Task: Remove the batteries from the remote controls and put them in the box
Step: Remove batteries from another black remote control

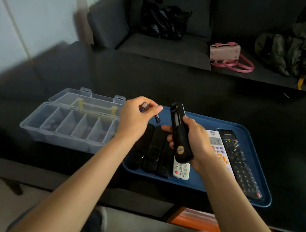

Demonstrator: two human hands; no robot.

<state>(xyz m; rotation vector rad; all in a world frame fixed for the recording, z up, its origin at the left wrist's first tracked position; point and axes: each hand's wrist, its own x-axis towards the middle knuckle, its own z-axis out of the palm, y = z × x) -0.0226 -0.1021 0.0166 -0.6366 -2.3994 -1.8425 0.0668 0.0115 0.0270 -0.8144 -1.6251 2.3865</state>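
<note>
A person's left hand (134, 119) pinches two purple batteries (144, 107) above the tray's edge, while the right hand (193, 140) grips a black remote (179, 133), its battery bay open. Best move — carry both left over the clear compartment box (65, 125) before letting go. Six remotes appear to lie on the blue tray (244, 128) — the black ones blur.

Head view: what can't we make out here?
- Clear box compartments: contents blurred, battery count unreadable.
- Left hand holds two batteries; their labels are too small to read.
- Black remote in the right hand: button face turned away.
- White remote on the blue tray: upper part hidden by the right hand.
</note>
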